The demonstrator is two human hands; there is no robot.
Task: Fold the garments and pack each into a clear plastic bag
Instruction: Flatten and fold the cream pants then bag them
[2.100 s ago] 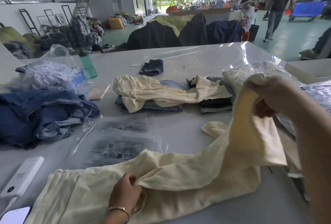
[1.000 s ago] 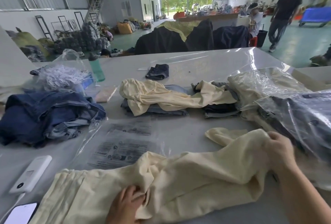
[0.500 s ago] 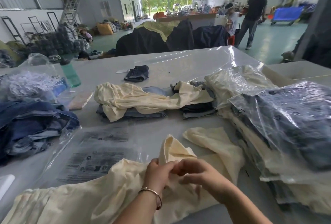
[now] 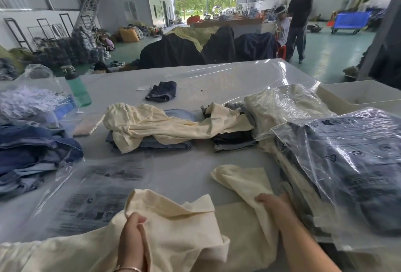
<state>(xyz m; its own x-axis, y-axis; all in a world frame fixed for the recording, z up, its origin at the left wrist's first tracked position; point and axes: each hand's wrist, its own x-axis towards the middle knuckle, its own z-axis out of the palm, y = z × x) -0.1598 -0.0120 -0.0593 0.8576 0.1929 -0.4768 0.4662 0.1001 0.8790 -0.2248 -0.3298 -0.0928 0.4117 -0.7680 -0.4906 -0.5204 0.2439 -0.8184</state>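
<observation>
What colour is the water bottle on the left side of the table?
Translucent green with a dark cap; the bottle shows in the head view, the only view.

Before us a cream garment (image 4: 184, 228) lies rumpled across the near tabletop (image 4: 184, 176), one narrow end (image 4: 243, 180) stretched toward the far right. An empty clear plastic bag (image 4: 95, 191) with black print lies flat just beyond it on the left. We see bagged garments (image 4: 347, 163) stacked at right, and another cream garment (image 4: 169, 124) draped over folded jeans (image 4: 165, 143) mid-table.

cream garment (image 4: 178, 234) cut off below, bag print (image 4: 93, 202) blurred
</observation>
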